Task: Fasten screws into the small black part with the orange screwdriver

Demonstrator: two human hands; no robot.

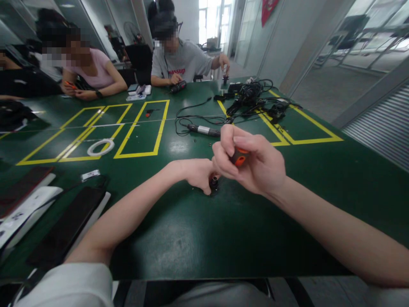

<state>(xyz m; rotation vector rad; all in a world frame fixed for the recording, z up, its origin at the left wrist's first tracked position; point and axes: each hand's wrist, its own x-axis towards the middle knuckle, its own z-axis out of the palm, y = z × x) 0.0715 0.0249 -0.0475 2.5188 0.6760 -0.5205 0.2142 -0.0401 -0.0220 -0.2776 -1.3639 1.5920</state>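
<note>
Right hand (251, 164), clenched around an orange-and-dark tool (239, 159), its long axis mostly hidden, sits just right of the small dark part (214, 182) that the left hand (198, 174), nearer it, grasps on the counter (179, 243).

left hand (198, 174) 1 | right hand (257, 161) 1 | orange-and-black tool (239, 158) 1 | small dark part (214, 183) 1 | silver-banded tool (204, 130) 1 | tape roll (90, 149) 1 | drill (178, 87) 1 | cable heap (251, 94) 1 — strands too tangled to count | people opposite (188, 62) — 3
</note>
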